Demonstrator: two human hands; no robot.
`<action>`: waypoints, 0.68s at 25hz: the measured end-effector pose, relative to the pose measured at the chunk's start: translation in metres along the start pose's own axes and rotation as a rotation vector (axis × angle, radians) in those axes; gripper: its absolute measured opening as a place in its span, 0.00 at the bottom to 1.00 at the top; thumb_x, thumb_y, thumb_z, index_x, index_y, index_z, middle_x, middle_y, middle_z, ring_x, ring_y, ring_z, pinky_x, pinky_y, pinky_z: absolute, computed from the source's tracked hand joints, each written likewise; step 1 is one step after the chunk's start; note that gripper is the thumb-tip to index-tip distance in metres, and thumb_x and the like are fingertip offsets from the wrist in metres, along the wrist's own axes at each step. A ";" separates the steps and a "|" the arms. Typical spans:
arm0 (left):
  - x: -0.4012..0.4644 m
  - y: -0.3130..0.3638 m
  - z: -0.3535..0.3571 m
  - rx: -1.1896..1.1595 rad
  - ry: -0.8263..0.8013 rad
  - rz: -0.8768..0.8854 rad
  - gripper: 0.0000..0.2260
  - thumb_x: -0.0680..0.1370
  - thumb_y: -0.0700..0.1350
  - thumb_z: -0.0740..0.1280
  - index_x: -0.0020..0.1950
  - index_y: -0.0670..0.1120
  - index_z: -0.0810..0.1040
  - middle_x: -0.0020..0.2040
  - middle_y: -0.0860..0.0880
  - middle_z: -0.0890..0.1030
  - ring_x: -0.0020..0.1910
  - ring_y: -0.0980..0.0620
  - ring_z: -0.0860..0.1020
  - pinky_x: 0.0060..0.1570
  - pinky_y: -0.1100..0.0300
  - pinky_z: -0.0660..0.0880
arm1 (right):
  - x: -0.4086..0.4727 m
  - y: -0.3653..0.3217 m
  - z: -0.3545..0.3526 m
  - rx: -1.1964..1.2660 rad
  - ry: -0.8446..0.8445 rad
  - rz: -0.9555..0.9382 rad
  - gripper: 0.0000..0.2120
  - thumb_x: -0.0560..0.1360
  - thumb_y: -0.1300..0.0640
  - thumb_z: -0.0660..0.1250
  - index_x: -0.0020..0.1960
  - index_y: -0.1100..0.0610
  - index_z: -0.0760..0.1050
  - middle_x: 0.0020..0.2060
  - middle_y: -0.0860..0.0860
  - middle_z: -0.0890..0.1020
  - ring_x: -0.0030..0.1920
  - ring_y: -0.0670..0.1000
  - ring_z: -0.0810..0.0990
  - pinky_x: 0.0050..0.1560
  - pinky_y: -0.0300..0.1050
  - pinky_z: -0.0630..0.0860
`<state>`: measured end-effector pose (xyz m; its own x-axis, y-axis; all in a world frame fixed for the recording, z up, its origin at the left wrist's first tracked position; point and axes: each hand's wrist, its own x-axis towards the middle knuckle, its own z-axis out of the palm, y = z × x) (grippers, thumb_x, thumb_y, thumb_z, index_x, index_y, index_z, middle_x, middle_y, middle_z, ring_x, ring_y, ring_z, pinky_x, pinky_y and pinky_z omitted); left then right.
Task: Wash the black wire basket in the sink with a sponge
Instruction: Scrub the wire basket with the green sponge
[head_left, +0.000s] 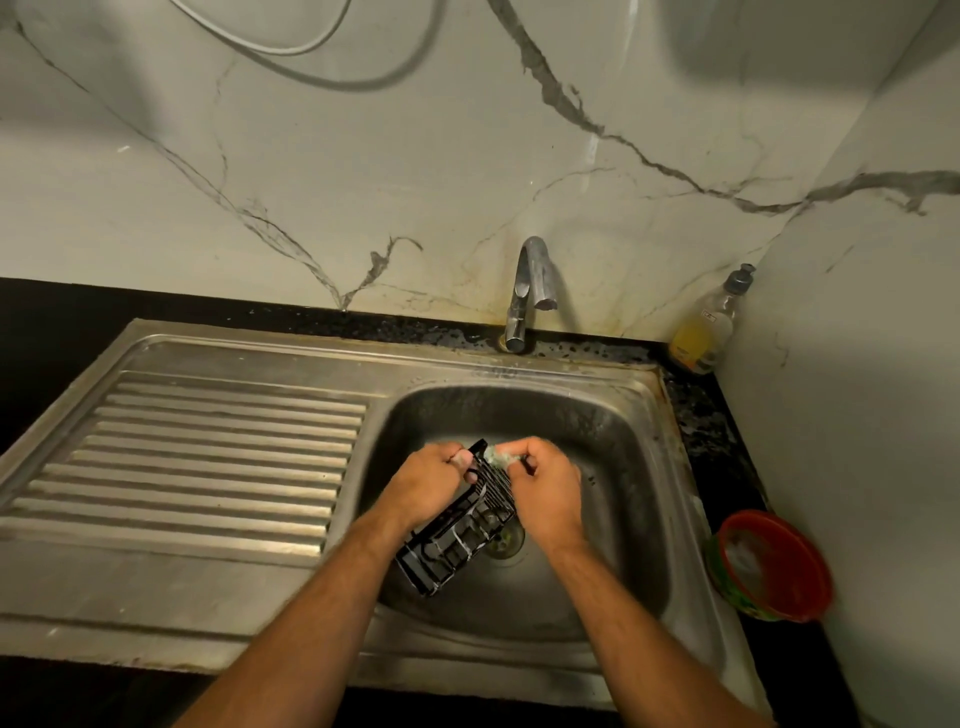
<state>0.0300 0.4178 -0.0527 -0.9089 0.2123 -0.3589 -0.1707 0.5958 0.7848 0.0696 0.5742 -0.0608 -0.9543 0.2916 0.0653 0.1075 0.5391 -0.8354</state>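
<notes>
The black wire basket (457, 535) is held tilted over the steel sink bowl (613, 447), above the drain. My left hand (428, 483) grips the basket's far upper end, fingers curled round its rim. My right hand (545, 488) pinches a small pale green sponge (500, 457) and presses it against the basket's top edge. Most of the sponge is hidden under my fingers.
A chrome tap (527, 291) stands behind the bowl, with no water visible. A ribbed draining board (208, 457) lies to the left. A soap bottle (706, 327) stands in the back right corner, and a red tub (774, 566) sits on the dark counter at the right.
</notes>
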 end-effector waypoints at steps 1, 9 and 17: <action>-0.001 -0.002 -0.001 -0.047 0.018 0.003 0.17 0.85 0.49 0.59 0.41 0.47 0.80 0.24 0.56 0.71 0.23 0.59 0.66 0.27 0.60 0.61 | -0.002 -0.001 0.000 -0.013 -0.017 -0.047 0.11 0.75 0.66 0.69 0.46 0.50 0.83 0.44 0.40 0.82 0.46 0.36 0.79 0.50 0.27 0.72; -0.006 -0.008 -0.003 -0.258 0.078 0.007 0.17 0.86 0.46 0.58 0.41 0.45 0.81 0.20 0.57 0.67 0.18 0.61 0.62 0.24 0.64 0.59 | -0.010 0.001 -0.021 -0.258 -0.179 -0.200 0.11 0.71 0.61 0.69 0.36 0.46 0.75 0.41 0.41 0.79 0.42 0.40 0.79 0.45 0.38 0.77; 0.002 -0.017 -0.009 -0.131 0.107 0.079 0.17 0.83 0.50 0.60 0.38 0.49 0.82 0.21 0.57 0.69 0.24 0.59 0.63 0.32 0.57 0.62 | -0.004 -0.006 -0.007 -0.210 -0.153 -0.151 0.12 0.69 0.67 0.67 0.38 0.50 0.76 0.41 0.41 0.79 0.43 0.41 0.78 0.46 0.45 0.79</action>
<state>0.0274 0.4010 -0.0626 -0.9556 0.1661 -0.2432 -0.1393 0.4729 0.8700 0.0746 0.5751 -0.0519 -0.9931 0.0819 0.0843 0.0011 0.7237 -0.6902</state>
